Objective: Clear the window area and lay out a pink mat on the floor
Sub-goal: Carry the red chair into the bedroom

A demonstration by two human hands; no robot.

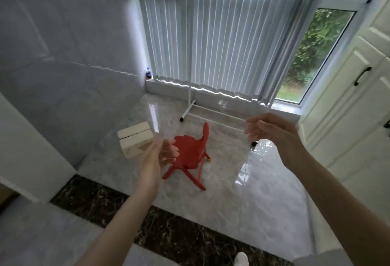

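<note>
A small red plastic chair (pixel 190 158) stands on the glossy marble floor (pixel 263 191) in front of the window. Behind it a white rack on wheels (pixel 190 107) stands against the pleated curtain (pixel 221 33), its upright post rising past the fabric. My left hand (pixel 160 155) hovers just left of the chair, fingers apart and empty. My right hand (pixel 268 129) is raised to the right of the chair, over the rack's low bars, also spread and empty. No pink mat is in view.
A pale wooden box (pixel 135 139) sits by the left wall. A small bottle with a blue cap (pixel 148 73) stands on the window sill corner. White cabinet doors (pixel 354 96) line the right side. A dark marble strip (pixel 168 229) crosses the floor near my feet.
</note>
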